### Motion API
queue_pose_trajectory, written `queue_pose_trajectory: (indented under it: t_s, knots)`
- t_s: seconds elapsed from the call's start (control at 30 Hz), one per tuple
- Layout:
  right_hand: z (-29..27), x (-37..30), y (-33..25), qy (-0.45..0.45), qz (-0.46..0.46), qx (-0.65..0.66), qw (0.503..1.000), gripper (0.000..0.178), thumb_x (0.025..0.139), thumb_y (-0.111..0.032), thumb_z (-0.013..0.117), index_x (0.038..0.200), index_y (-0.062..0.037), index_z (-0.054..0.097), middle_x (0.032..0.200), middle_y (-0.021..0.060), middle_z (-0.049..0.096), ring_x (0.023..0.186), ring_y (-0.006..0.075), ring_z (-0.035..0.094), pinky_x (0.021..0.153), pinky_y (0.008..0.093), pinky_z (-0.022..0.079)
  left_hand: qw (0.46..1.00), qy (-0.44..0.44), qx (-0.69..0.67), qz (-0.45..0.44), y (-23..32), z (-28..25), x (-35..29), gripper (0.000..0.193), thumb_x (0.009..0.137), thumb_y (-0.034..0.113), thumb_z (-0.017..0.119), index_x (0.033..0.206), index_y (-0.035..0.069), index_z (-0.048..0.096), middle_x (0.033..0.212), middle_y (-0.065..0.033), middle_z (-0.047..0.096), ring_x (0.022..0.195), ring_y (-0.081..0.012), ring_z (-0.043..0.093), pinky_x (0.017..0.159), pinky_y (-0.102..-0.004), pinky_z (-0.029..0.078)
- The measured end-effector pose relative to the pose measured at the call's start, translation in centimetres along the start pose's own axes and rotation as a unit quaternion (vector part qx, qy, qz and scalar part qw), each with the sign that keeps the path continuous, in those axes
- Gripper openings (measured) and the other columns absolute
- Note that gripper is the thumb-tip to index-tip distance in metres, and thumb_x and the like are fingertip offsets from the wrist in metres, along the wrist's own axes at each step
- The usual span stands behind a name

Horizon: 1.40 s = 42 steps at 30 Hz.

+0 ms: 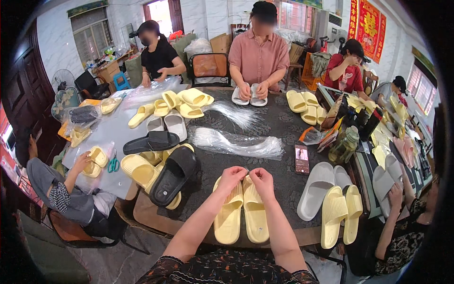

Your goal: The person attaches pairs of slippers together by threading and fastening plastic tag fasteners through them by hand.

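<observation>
A pair of pale yellow slide slippers (pixel 256 215) lies side by side in front of me, toes pointing away. Over their toe ends, my left hand (pixel 231 179) and my right hand (pixel 261 181) are close together, each with thumb and fingers pinched. Whatever thin thing runs between the fingertips is too small to make out. Just beyond my hands lies a bundle of clear plastic strands (pixel 236 143). A second such bundle (pixel 239 115) is spread farther back.
To my left are piled black slippers (pixel 175 173) and yellow ones (pixel 138 170). At right lie grey slippers (pixel 316 189), yellow slippers (pixel 334 215) and a phone (pixel 302 159). A glass jar (pixel 347 144) stands behind them. Teal scissors (pixel 113 164) rest at far left. Several people work around the table.
</observation>
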State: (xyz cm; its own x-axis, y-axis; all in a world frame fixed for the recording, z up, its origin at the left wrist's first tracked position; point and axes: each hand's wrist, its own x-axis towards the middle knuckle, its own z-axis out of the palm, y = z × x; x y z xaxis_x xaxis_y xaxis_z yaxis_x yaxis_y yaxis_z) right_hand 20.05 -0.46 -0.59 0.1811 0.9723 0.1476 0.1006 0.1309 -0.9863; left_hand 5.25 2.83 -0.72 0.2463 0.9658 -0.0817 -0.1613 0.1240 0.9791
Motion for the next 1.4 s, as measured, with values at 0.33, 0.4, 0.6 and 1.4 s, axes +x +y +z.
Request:
queue_pose_trajectory:
  t_s: [0.33,0.4,0.6,1.4]
  knots:
    - [0.2,-0.3,-0.7,-0.012,-0.004,-0.010,1.000,0.011,0.086,-0.011,0.063,0.084,-0.0004,0.064,0.074,-0.0033,0.060,0.066,0.0034,0.051,0.061,0.0203,0.042,0.999,-0.033,-0.005,-0.016,0.2,-0.5,-0.1,0.011,0.087,0.014,0.063,0.088,0.004,0.068,0.075,0.0052,0.060,0.067,-0.0035,0.050,0.059,-0.0195,0.038]
    - [0.0,-0.3,-0.4,-0.013,-0.008,-0.015,1.000,0.010,0.086,-0.010,0.062,0.083,-0.0004,0.064,0.073,-0.0033,0.060,0.066,0.0033,0.051,0.060,0.0203,0.042,0.999,-0.039,0.001,-0.021,0.3,-0.3,-0.2,0.011,0.087,0.014,0.062,0.088,0.005,0.068,0.075,0.0054,0.060,0.067,-0.0034,0.050,0.060,-0.0197,0.038]
    - [-0.1,-0.1,-0.2,-0.025,0.000,-0.019,0.999,0.009,0.086,-0.009,0.061,0.083,-0.0011,0.064,0.073,-0.0034,0.059,0.066,0.0033,0.051,0.060,0.0199,0.042,0.998,-0.053,0.003,-0.023,0.0,-0.5,0.1,0.011,0.086,0.016,0.062,0.087,0.006,0.067,0.075,0.0056,0.060,0.069,-0.0036,0.050,0.061,-0.0208,0.039]
    - [-2.1,-4.3,-15.3,0.052,-0.382,0.073,0.920,0.021,0.089,-0.018,0.056,0.103,-0.0017,0.056,0.105,0.0107,0.056,0.092,0.0156,0.051,0.080,0.0295,0.042,0.998,-0.017,-0.051,0.013,0.2,-0.2,-0.3,0.011,0.089,0.016,0.059,0.087,0.006,0.063,0.072,0.0061,0.054,0.065,-0.0045,0.047,0.060,-0.0204,0.038]
